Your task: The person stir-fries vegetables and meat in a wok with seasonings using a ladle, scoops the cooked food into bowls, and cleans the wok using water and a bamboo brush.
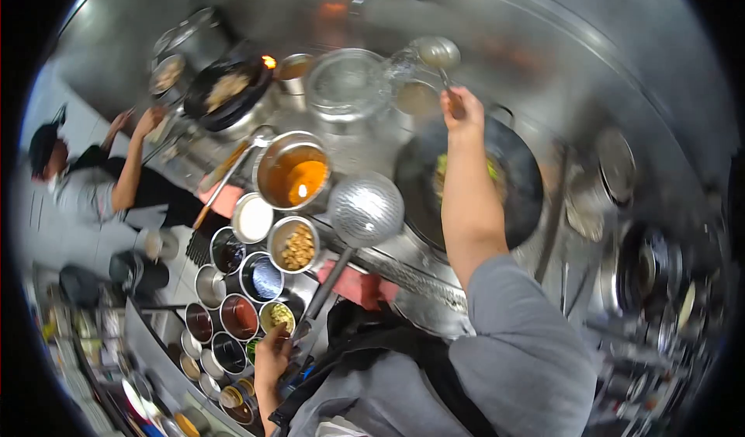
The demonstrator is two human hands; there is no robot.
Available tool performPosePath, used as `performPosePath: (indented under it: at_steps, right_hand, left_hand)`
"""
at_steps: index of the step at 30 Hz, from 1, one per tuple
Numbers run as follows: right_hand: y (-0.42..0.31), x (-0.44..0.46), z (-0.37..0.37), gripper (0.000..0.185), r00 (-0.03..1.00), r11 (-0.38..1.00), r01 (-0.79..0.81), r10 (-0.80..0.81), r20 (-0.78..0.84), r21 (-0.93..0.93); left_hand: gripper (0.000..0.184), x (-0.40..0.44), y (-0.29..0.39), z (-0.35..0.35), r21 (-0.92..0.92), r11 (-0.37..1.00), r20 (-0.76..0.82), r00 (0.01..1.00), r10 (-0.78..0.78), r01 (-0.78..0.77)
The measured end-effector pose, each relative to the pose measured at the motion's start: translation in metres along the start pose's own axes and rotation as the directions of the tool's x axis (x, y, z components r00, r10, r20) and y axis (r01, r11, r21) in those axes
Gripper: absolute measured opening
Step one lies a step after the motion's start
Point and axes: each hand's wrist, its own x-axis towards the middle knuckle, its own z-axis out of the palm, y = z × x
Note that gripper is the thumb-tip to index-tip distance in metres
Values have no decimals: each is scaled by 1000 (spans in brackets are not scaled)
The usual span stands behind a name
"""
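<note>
My right hand [462,109] is closed around the handle of a metal ladle [437,51], whose bowl hangs above the back of the stove beside a large round pot of clear liquid [345,86]. Below my right forearm a dark wok [415,173] holds some green and yellow food, partly hidden by the arm. My left hand [272,355] has its fingers curled near a small pot of chopped pale food [277,317]; the handle of a large perforated strainer [365,209] passes beside it. What this hand grips is unclear.
Pots with sauces [239,317] cluster at lower left. A pot of orange liquid [293,171] and a bowl of brown pieces [293,244] stand near the middle. A co-worker [85,181] stands at far left by another wok [225,91]. Metal containers [594,196] stand at right.
</note>
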Motion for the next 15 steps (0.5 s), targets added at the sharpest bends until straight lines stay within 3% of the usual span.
performPosePath:
  at_steps: [1, 2, 4, 6, 7, 8, 10, 12, 15]
  right_hand:
    - [-25, 8, -16, 9, 995, 989, -41, 28, -92, -140]
    - [-46, 2, -36, 9, 993, 990, -31, 15, -119, -138]
    - [-91, -10, -75, 7, 995, 843, -23, -34, -97, -537]
    - [-132, -4, -132, 13, 975, 437, -124, -112, -191, -891]
    - [-154, -9, -153, 16, 964, 263, -155, -171, -204, -952]
    - [-174, -16, -173, 19, 953, 79, -188, -228, -202, -979]
    - [-207, -18, -227, 28, 925, -525, -113, -365, 104, -843]
    - [-228, -74, -216, 34, 935, -575, -123, -340, 100, -809]
    - [-233, -137, -232, 43, 880, -658, 21, -345, 326, -753]
  left_hand:
    - [35, -3, 7, 3, -38, 999, -53, 998, -19, 17]
    - [35, -5, 8, 10, -29, 1000, -26, 1000, -10, 9]
    - [37, -12, 3, 27, -55, 998, -43, 999, -7, 5]
    - [38, -13, 15, 40, 1, 999, 15, 999, -42, 42]
    - [39, -13, 20, 49, 28, 999, 50, 998, 25, -26]
    - [39, -13, 26, 59, 51, 994, 85, 992, 89, -93]
    - [40, -10, 54, 73, -14, 998, 94, 993, 70, -69]
    - [39, -6, 72, 79, 9, 993, 178, 978, 112, -115]
    - [38, 6, 81, 77, 37, 992, 210, 972, 107, -117]
